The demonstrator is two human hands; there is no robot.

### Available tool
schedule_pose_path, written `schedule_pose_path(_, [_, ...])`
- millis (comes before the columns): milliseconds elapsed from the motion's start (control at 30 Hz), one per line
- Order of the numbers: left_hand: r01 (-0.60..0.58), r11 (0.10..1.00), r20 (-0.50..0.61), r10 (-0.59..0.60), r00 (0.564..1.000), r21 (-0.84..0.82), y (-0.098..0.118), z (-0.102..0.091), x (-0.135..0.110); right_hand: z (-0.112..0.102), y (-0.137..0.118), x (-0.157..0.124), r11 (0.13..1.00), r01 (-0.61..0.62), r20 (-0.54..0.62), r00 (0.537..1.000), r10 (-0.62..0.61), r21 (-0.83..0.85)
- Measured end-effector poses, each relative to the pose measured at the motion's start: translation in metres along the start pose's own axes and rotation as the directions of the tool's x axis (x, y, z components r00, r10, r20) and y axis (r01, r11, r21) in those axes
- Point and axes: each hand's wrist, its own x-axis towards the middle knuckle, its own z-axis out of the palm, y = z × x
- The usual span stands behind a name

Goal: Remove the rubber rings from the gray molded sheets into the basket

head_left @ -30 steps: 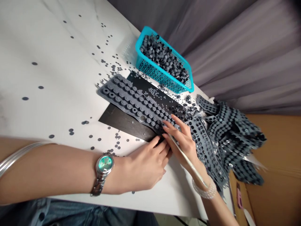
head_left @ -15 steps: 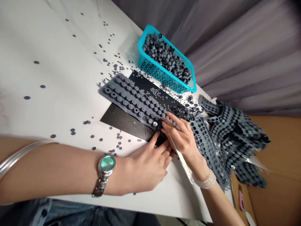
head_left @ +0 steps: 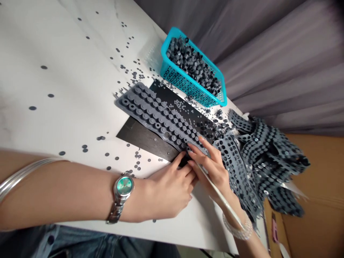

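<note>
A grey moulded rubber sheet (head_left: 150, 111) with rows of round raised caps lies slantwise over a black mat (head_left: 139, 138). My left hand (head_left: 166, 188), wearing a watch, rests palm down at the sheet's near edge. Its fingers are bent and gathered against that edge, some tips hidden by the other hand. Between the fingers of my right hand (head_left: 213, 170) is a slender pale stick tool (head_left: 221, 199), slanting back past the bead bracelet. The right fingertips touch the caps at the sheet's right end; the tool's tip is hard to make out.
Behind the sheet stands a turquoise basket (head_left: 193, 84) full of small grey rubber rings. Several perforated sheets (head_left: 268, 157) are heaped at the right. Small dark discs (head_left: 85, 148) are scattered over the white table (head_left: 67, 118). A cardboard box (head_left: 317, 179) and a pink-handled cutter (head_left: 274, 229) are at far right.
My right hand has shifted slightly right and down, and the tool now lies across the wrist. A shiny light cap seen beside the fingertips no longer shows. My left hand stays nearly still.
</note>
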Motion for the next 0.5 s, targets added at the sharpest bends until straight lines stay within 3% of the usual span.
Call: schedule_pose_path(500, [0.031,0.999,0.028,-0.031,0.999,-0.009,-0.001,-0.002,0.002,0.002,0.007,0.015,0.968,0.237,0.066,0.971,-0.232,-0.082])
